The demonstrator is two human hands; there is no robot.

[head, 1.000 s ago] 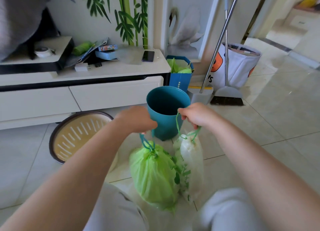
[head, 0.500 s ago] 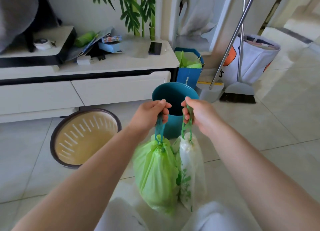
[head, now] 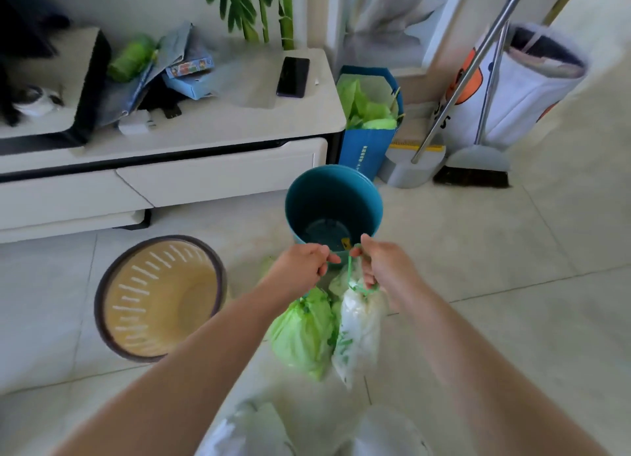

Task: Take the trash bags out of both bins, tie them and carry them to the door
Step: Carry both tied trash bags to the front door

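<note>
Both tied bags appear to be hanging clear of the floor, just this side of the teal bin (head: 333, 196). Your left hand (head: 300, 268) is clenching its fingers above the green bag (head: 304, 332); the string itself is hidden. Your right hand (head: 386, 271) is pinching the white bag (head: 358, 332) by its drawstring (head: 351, 278). Risk: the thin loops are carrying all the weight, so swinging while turning could slip or tear them.
</note>
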